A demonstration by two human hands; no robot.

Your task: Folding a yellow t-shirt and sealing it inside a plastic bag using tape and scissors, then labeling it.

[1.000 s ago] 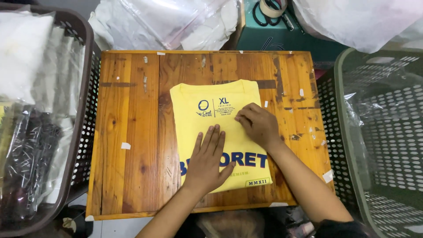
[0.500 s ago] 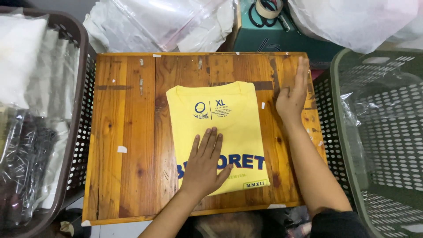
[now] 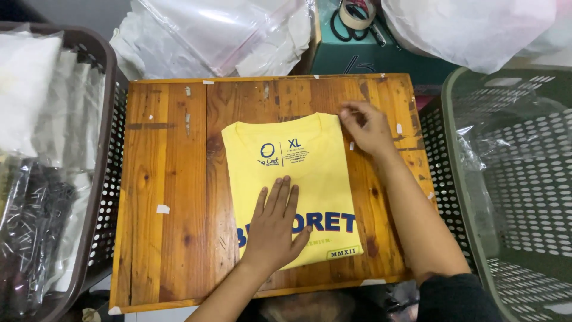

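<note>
Left hand [image 3: 277, 223] flat, fingers spread, pinning the folded yellow shirt [image 3: 292, 179] mid-surface [image 3: 167, 179]. Right hand [image 3: 366, 128] pinches its top right corner. Soft, light, limp cloth, likely to slide; edges and corners look the best grip.

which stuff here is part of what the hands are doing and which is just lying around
In use:
- folded yellow t-shirt
- left hand, flat on the shirt
- right hand, at the shirt's top corner
- wooden board

Lying about:
- brown basket
- green basket
- clear plastic bags
- tape roll
</note>
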